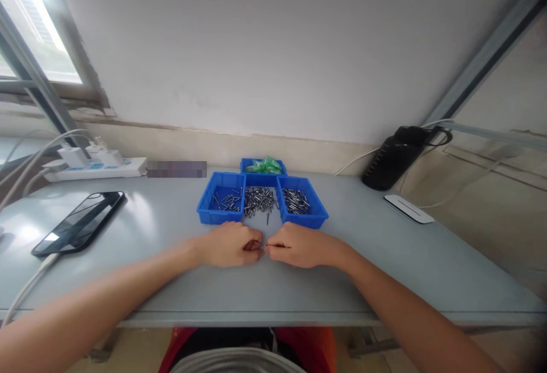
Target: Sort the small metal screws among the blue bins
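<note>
My left hand (233,244) and my right hand (301,245) meet fingertip to fingertip over the table, just in front of the blue bins. Both are closed in a pinch. Between the fingertips shows a tiny bit of something, too small to name. A loose pile of small metal pins or screws (259,199) lies beyond my hands. To its left, the left blue bin (207,216) holds some of the same metal pieces (231,200). On the right, the right blue bin (316,213) contains a thicker heap of them (296,202).
Behind the pile, a third blue bin (262,179) holds green plastic packets (265,165). A phone (81,222) with a cable and a white power strip (98,169) are at left. A black bottle (391,159) and a flat white device (409,209) are at right.
</note>
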`<move>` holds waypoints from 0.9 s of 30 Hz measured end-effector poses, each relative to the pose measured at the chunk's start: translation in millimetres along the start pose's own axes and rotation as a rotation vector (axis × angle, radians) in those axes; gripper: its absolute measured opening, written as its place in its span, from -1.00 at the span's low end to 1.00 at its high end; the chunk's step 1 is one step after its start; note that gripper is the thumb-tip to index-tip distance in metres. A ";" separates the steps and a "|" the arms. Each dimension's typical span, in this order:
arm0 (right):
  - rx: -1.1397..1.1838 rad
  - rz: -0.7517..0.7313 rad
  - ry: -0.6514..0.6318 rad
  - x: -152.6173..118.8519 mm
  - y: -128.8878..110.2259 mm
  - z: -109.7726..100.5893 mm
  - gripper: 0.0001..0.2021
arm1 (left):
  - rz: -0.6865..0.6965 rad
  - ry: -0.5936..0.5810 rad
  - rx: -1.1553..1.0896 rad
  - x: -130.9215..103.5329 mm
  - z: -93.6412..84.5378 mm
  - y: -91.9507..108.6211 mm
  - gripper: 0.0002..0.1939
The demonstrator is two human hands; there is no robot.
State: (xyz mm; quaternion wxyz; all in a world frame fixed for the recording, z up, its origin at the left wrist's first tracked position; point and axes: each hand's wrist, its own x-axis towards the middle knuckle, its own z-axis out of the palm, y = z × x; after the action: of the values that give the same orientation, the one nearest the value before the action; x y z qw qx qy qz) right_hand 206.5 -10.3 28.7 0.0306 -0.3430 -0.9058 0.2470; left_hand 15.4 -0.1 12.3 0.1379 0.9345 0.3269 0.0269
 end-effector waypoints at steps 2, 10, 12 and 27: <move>0.008 0.000 -0.019 0.2 -0.9 -0.7 -0.68 | 0.003 -0.002 0.002 0.0 -0.2 0.2 -0.84; -0.102 0.077 0.173 -1.0 2.5 3.1 -0.70 | -0.014 0.011 -0.054 0.7 1.0 -2.6 -0.83; -0.147 0.096 0.223 -1.1 3.4 4.0 -0.73 | -0.023 0.016 -0.053 1.2 1.8 -3.0 -0.81; -0.381 0.058 0.239 1.6 1.4 8.0 -0.66 | -0.057 0.017 -0.029 0.8 2.7 -2.8 -0.85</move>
State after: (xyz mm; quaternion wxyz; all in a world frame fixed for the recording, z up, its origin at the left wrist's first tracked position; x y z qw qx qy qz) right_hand 204.2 -11.8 20.9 0.0653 -0.3955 -0.9157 0.0296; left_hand 14.7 1.9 9.0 0.1493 0.9224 0.3543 0.0357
